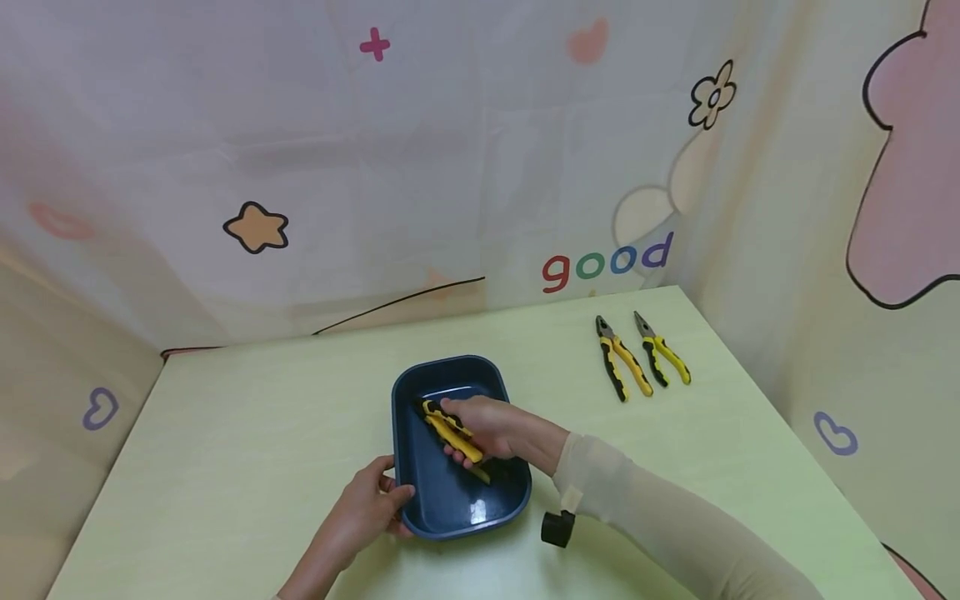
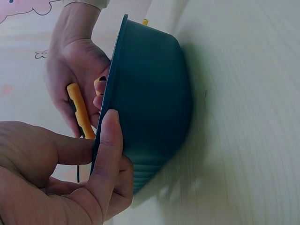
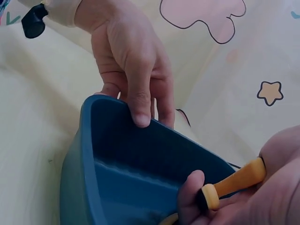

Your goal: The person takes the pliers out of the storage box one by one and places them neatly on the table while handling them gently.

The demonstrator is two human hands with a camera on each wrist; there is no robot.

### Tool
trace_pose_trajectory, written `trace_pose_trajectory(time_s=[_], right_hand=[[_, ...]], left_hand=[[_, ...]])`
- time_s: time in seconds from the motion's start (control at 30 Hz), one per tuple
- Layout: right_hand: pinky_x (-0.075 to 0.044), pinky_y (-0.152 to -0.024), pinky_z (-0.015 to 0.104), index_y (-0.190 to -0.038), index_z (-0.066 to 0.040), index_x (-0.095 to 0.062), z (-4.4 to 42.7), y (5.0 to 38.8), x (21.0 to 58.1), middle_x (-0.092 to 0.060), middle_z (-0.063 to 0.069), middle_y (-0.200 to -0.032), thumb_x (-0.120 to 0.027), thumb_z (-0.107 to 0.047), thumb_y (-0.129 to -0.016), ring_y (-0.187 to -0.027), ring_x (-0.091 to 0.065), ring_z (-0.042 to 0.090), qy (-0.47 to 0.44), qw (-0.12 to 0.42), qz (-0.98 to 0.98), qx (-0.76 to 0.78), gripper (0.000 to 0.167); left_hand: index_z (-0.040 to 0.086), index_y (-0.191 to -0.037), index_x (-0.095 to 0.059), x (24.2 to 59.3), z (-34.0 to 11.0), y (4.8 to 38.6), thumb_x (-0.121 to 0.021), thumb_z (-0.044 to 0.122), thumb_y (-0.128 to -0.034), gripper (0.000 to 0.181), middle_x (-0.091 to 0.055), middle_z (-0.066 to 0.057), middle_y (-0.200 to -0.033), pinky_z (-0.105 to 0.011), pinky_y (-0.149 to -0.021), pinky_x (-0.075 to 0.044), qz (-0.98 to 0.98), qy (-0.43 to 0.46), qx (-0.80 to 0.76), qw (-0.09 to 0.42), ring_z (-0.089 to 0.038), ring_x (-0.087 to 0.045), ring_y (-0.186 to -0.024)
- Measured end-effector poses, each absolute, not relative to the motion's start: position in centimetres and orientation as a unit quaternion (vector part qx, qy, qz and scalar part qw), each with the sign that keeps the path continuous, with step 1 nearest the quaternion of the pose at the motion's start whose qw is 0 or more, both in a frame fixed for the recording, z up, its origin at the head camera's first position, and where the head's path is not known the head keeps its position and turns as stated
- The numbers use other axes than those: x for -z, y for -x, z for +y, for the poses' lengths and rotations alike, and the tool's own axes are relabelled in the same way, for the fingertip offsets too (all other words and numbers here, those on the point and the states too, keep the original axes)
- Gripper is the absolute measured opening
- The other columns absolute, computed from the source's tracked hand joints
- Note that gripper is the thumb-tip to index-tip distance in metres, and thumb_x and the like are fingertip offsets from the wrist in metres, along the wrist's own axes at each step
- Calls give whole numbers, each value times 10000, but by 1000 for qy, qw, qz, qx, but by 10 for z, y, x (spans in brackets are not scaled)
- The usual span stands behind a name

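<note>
Pliers [image 1: 455, 438] with yellow-and-black handles sit over the blue tray [image 1: 427, 500], inside its outline, the right hand's [image 1: 487, 425] grip curled firmly round the handles. That hand hides part of them, and below it shows a yellow strip [image 1: 481, 475], too covered to identify. The left hand [image 1: 367, 504] pinches the tray's left side, near the front corner; from the left wrist, the tray wall blocks the inside. Well apart on the tabletop [image 1: 262, 433], far right, lie two other plier pairs [image 1: 618, 347], just beside each other, before a printed curtain [image 1: 337, 175].
</note>
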State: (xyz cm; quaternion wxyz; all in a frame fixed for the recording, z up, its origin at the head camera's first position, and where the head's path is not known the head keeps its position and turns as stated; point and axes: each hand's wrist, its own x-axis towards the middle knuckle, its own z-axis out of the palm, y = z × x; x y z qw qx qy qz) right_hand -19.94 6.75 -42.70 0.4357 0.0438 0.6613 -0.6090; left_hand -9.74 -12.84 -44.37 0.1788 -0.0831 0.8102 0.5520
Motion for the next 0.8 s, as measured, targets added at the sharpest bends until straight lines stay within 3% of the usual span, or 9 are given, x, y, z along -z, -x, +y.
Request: trace_pose_trajectory(time_s=[0.27,0.57,0.8], right_hand=[[-490,-579,227,-1289,55,-500,70,194,419,-570,107,-867,-386,-372,-1130,-692,-535,181,-16,425,673,605,469],[-466,-554,195,-1324,70,-464,77,192,404,-564,117,-897,-367,-390,-1132,-692,-522,165,20,425,649,631,508],[-476,-566,190,-1337,71,-467,85,192,385,-559,121,-931,-367,-389,-1133,-711,-523,168,48,394,682,614,513]], left_hand=[[-112,-1456,-430,444,-128,96,-605,-3,-1012,489,-553,-155,-927,-385,-589,-614,812,80,-552,172,-226,-674,-587],[-113,-1450,-434,444,-128,97,-601,-6,-1013,480,-560,-159,-918,-381,-582,-612,810,77,-557,170,-225,-671,-586],[-120,-1446,-430,444,-128,97,-601,-11,-1009,481,-546,-154,-912,-382,-578,-612,809,78,-558,167,-212,-660,-583]])
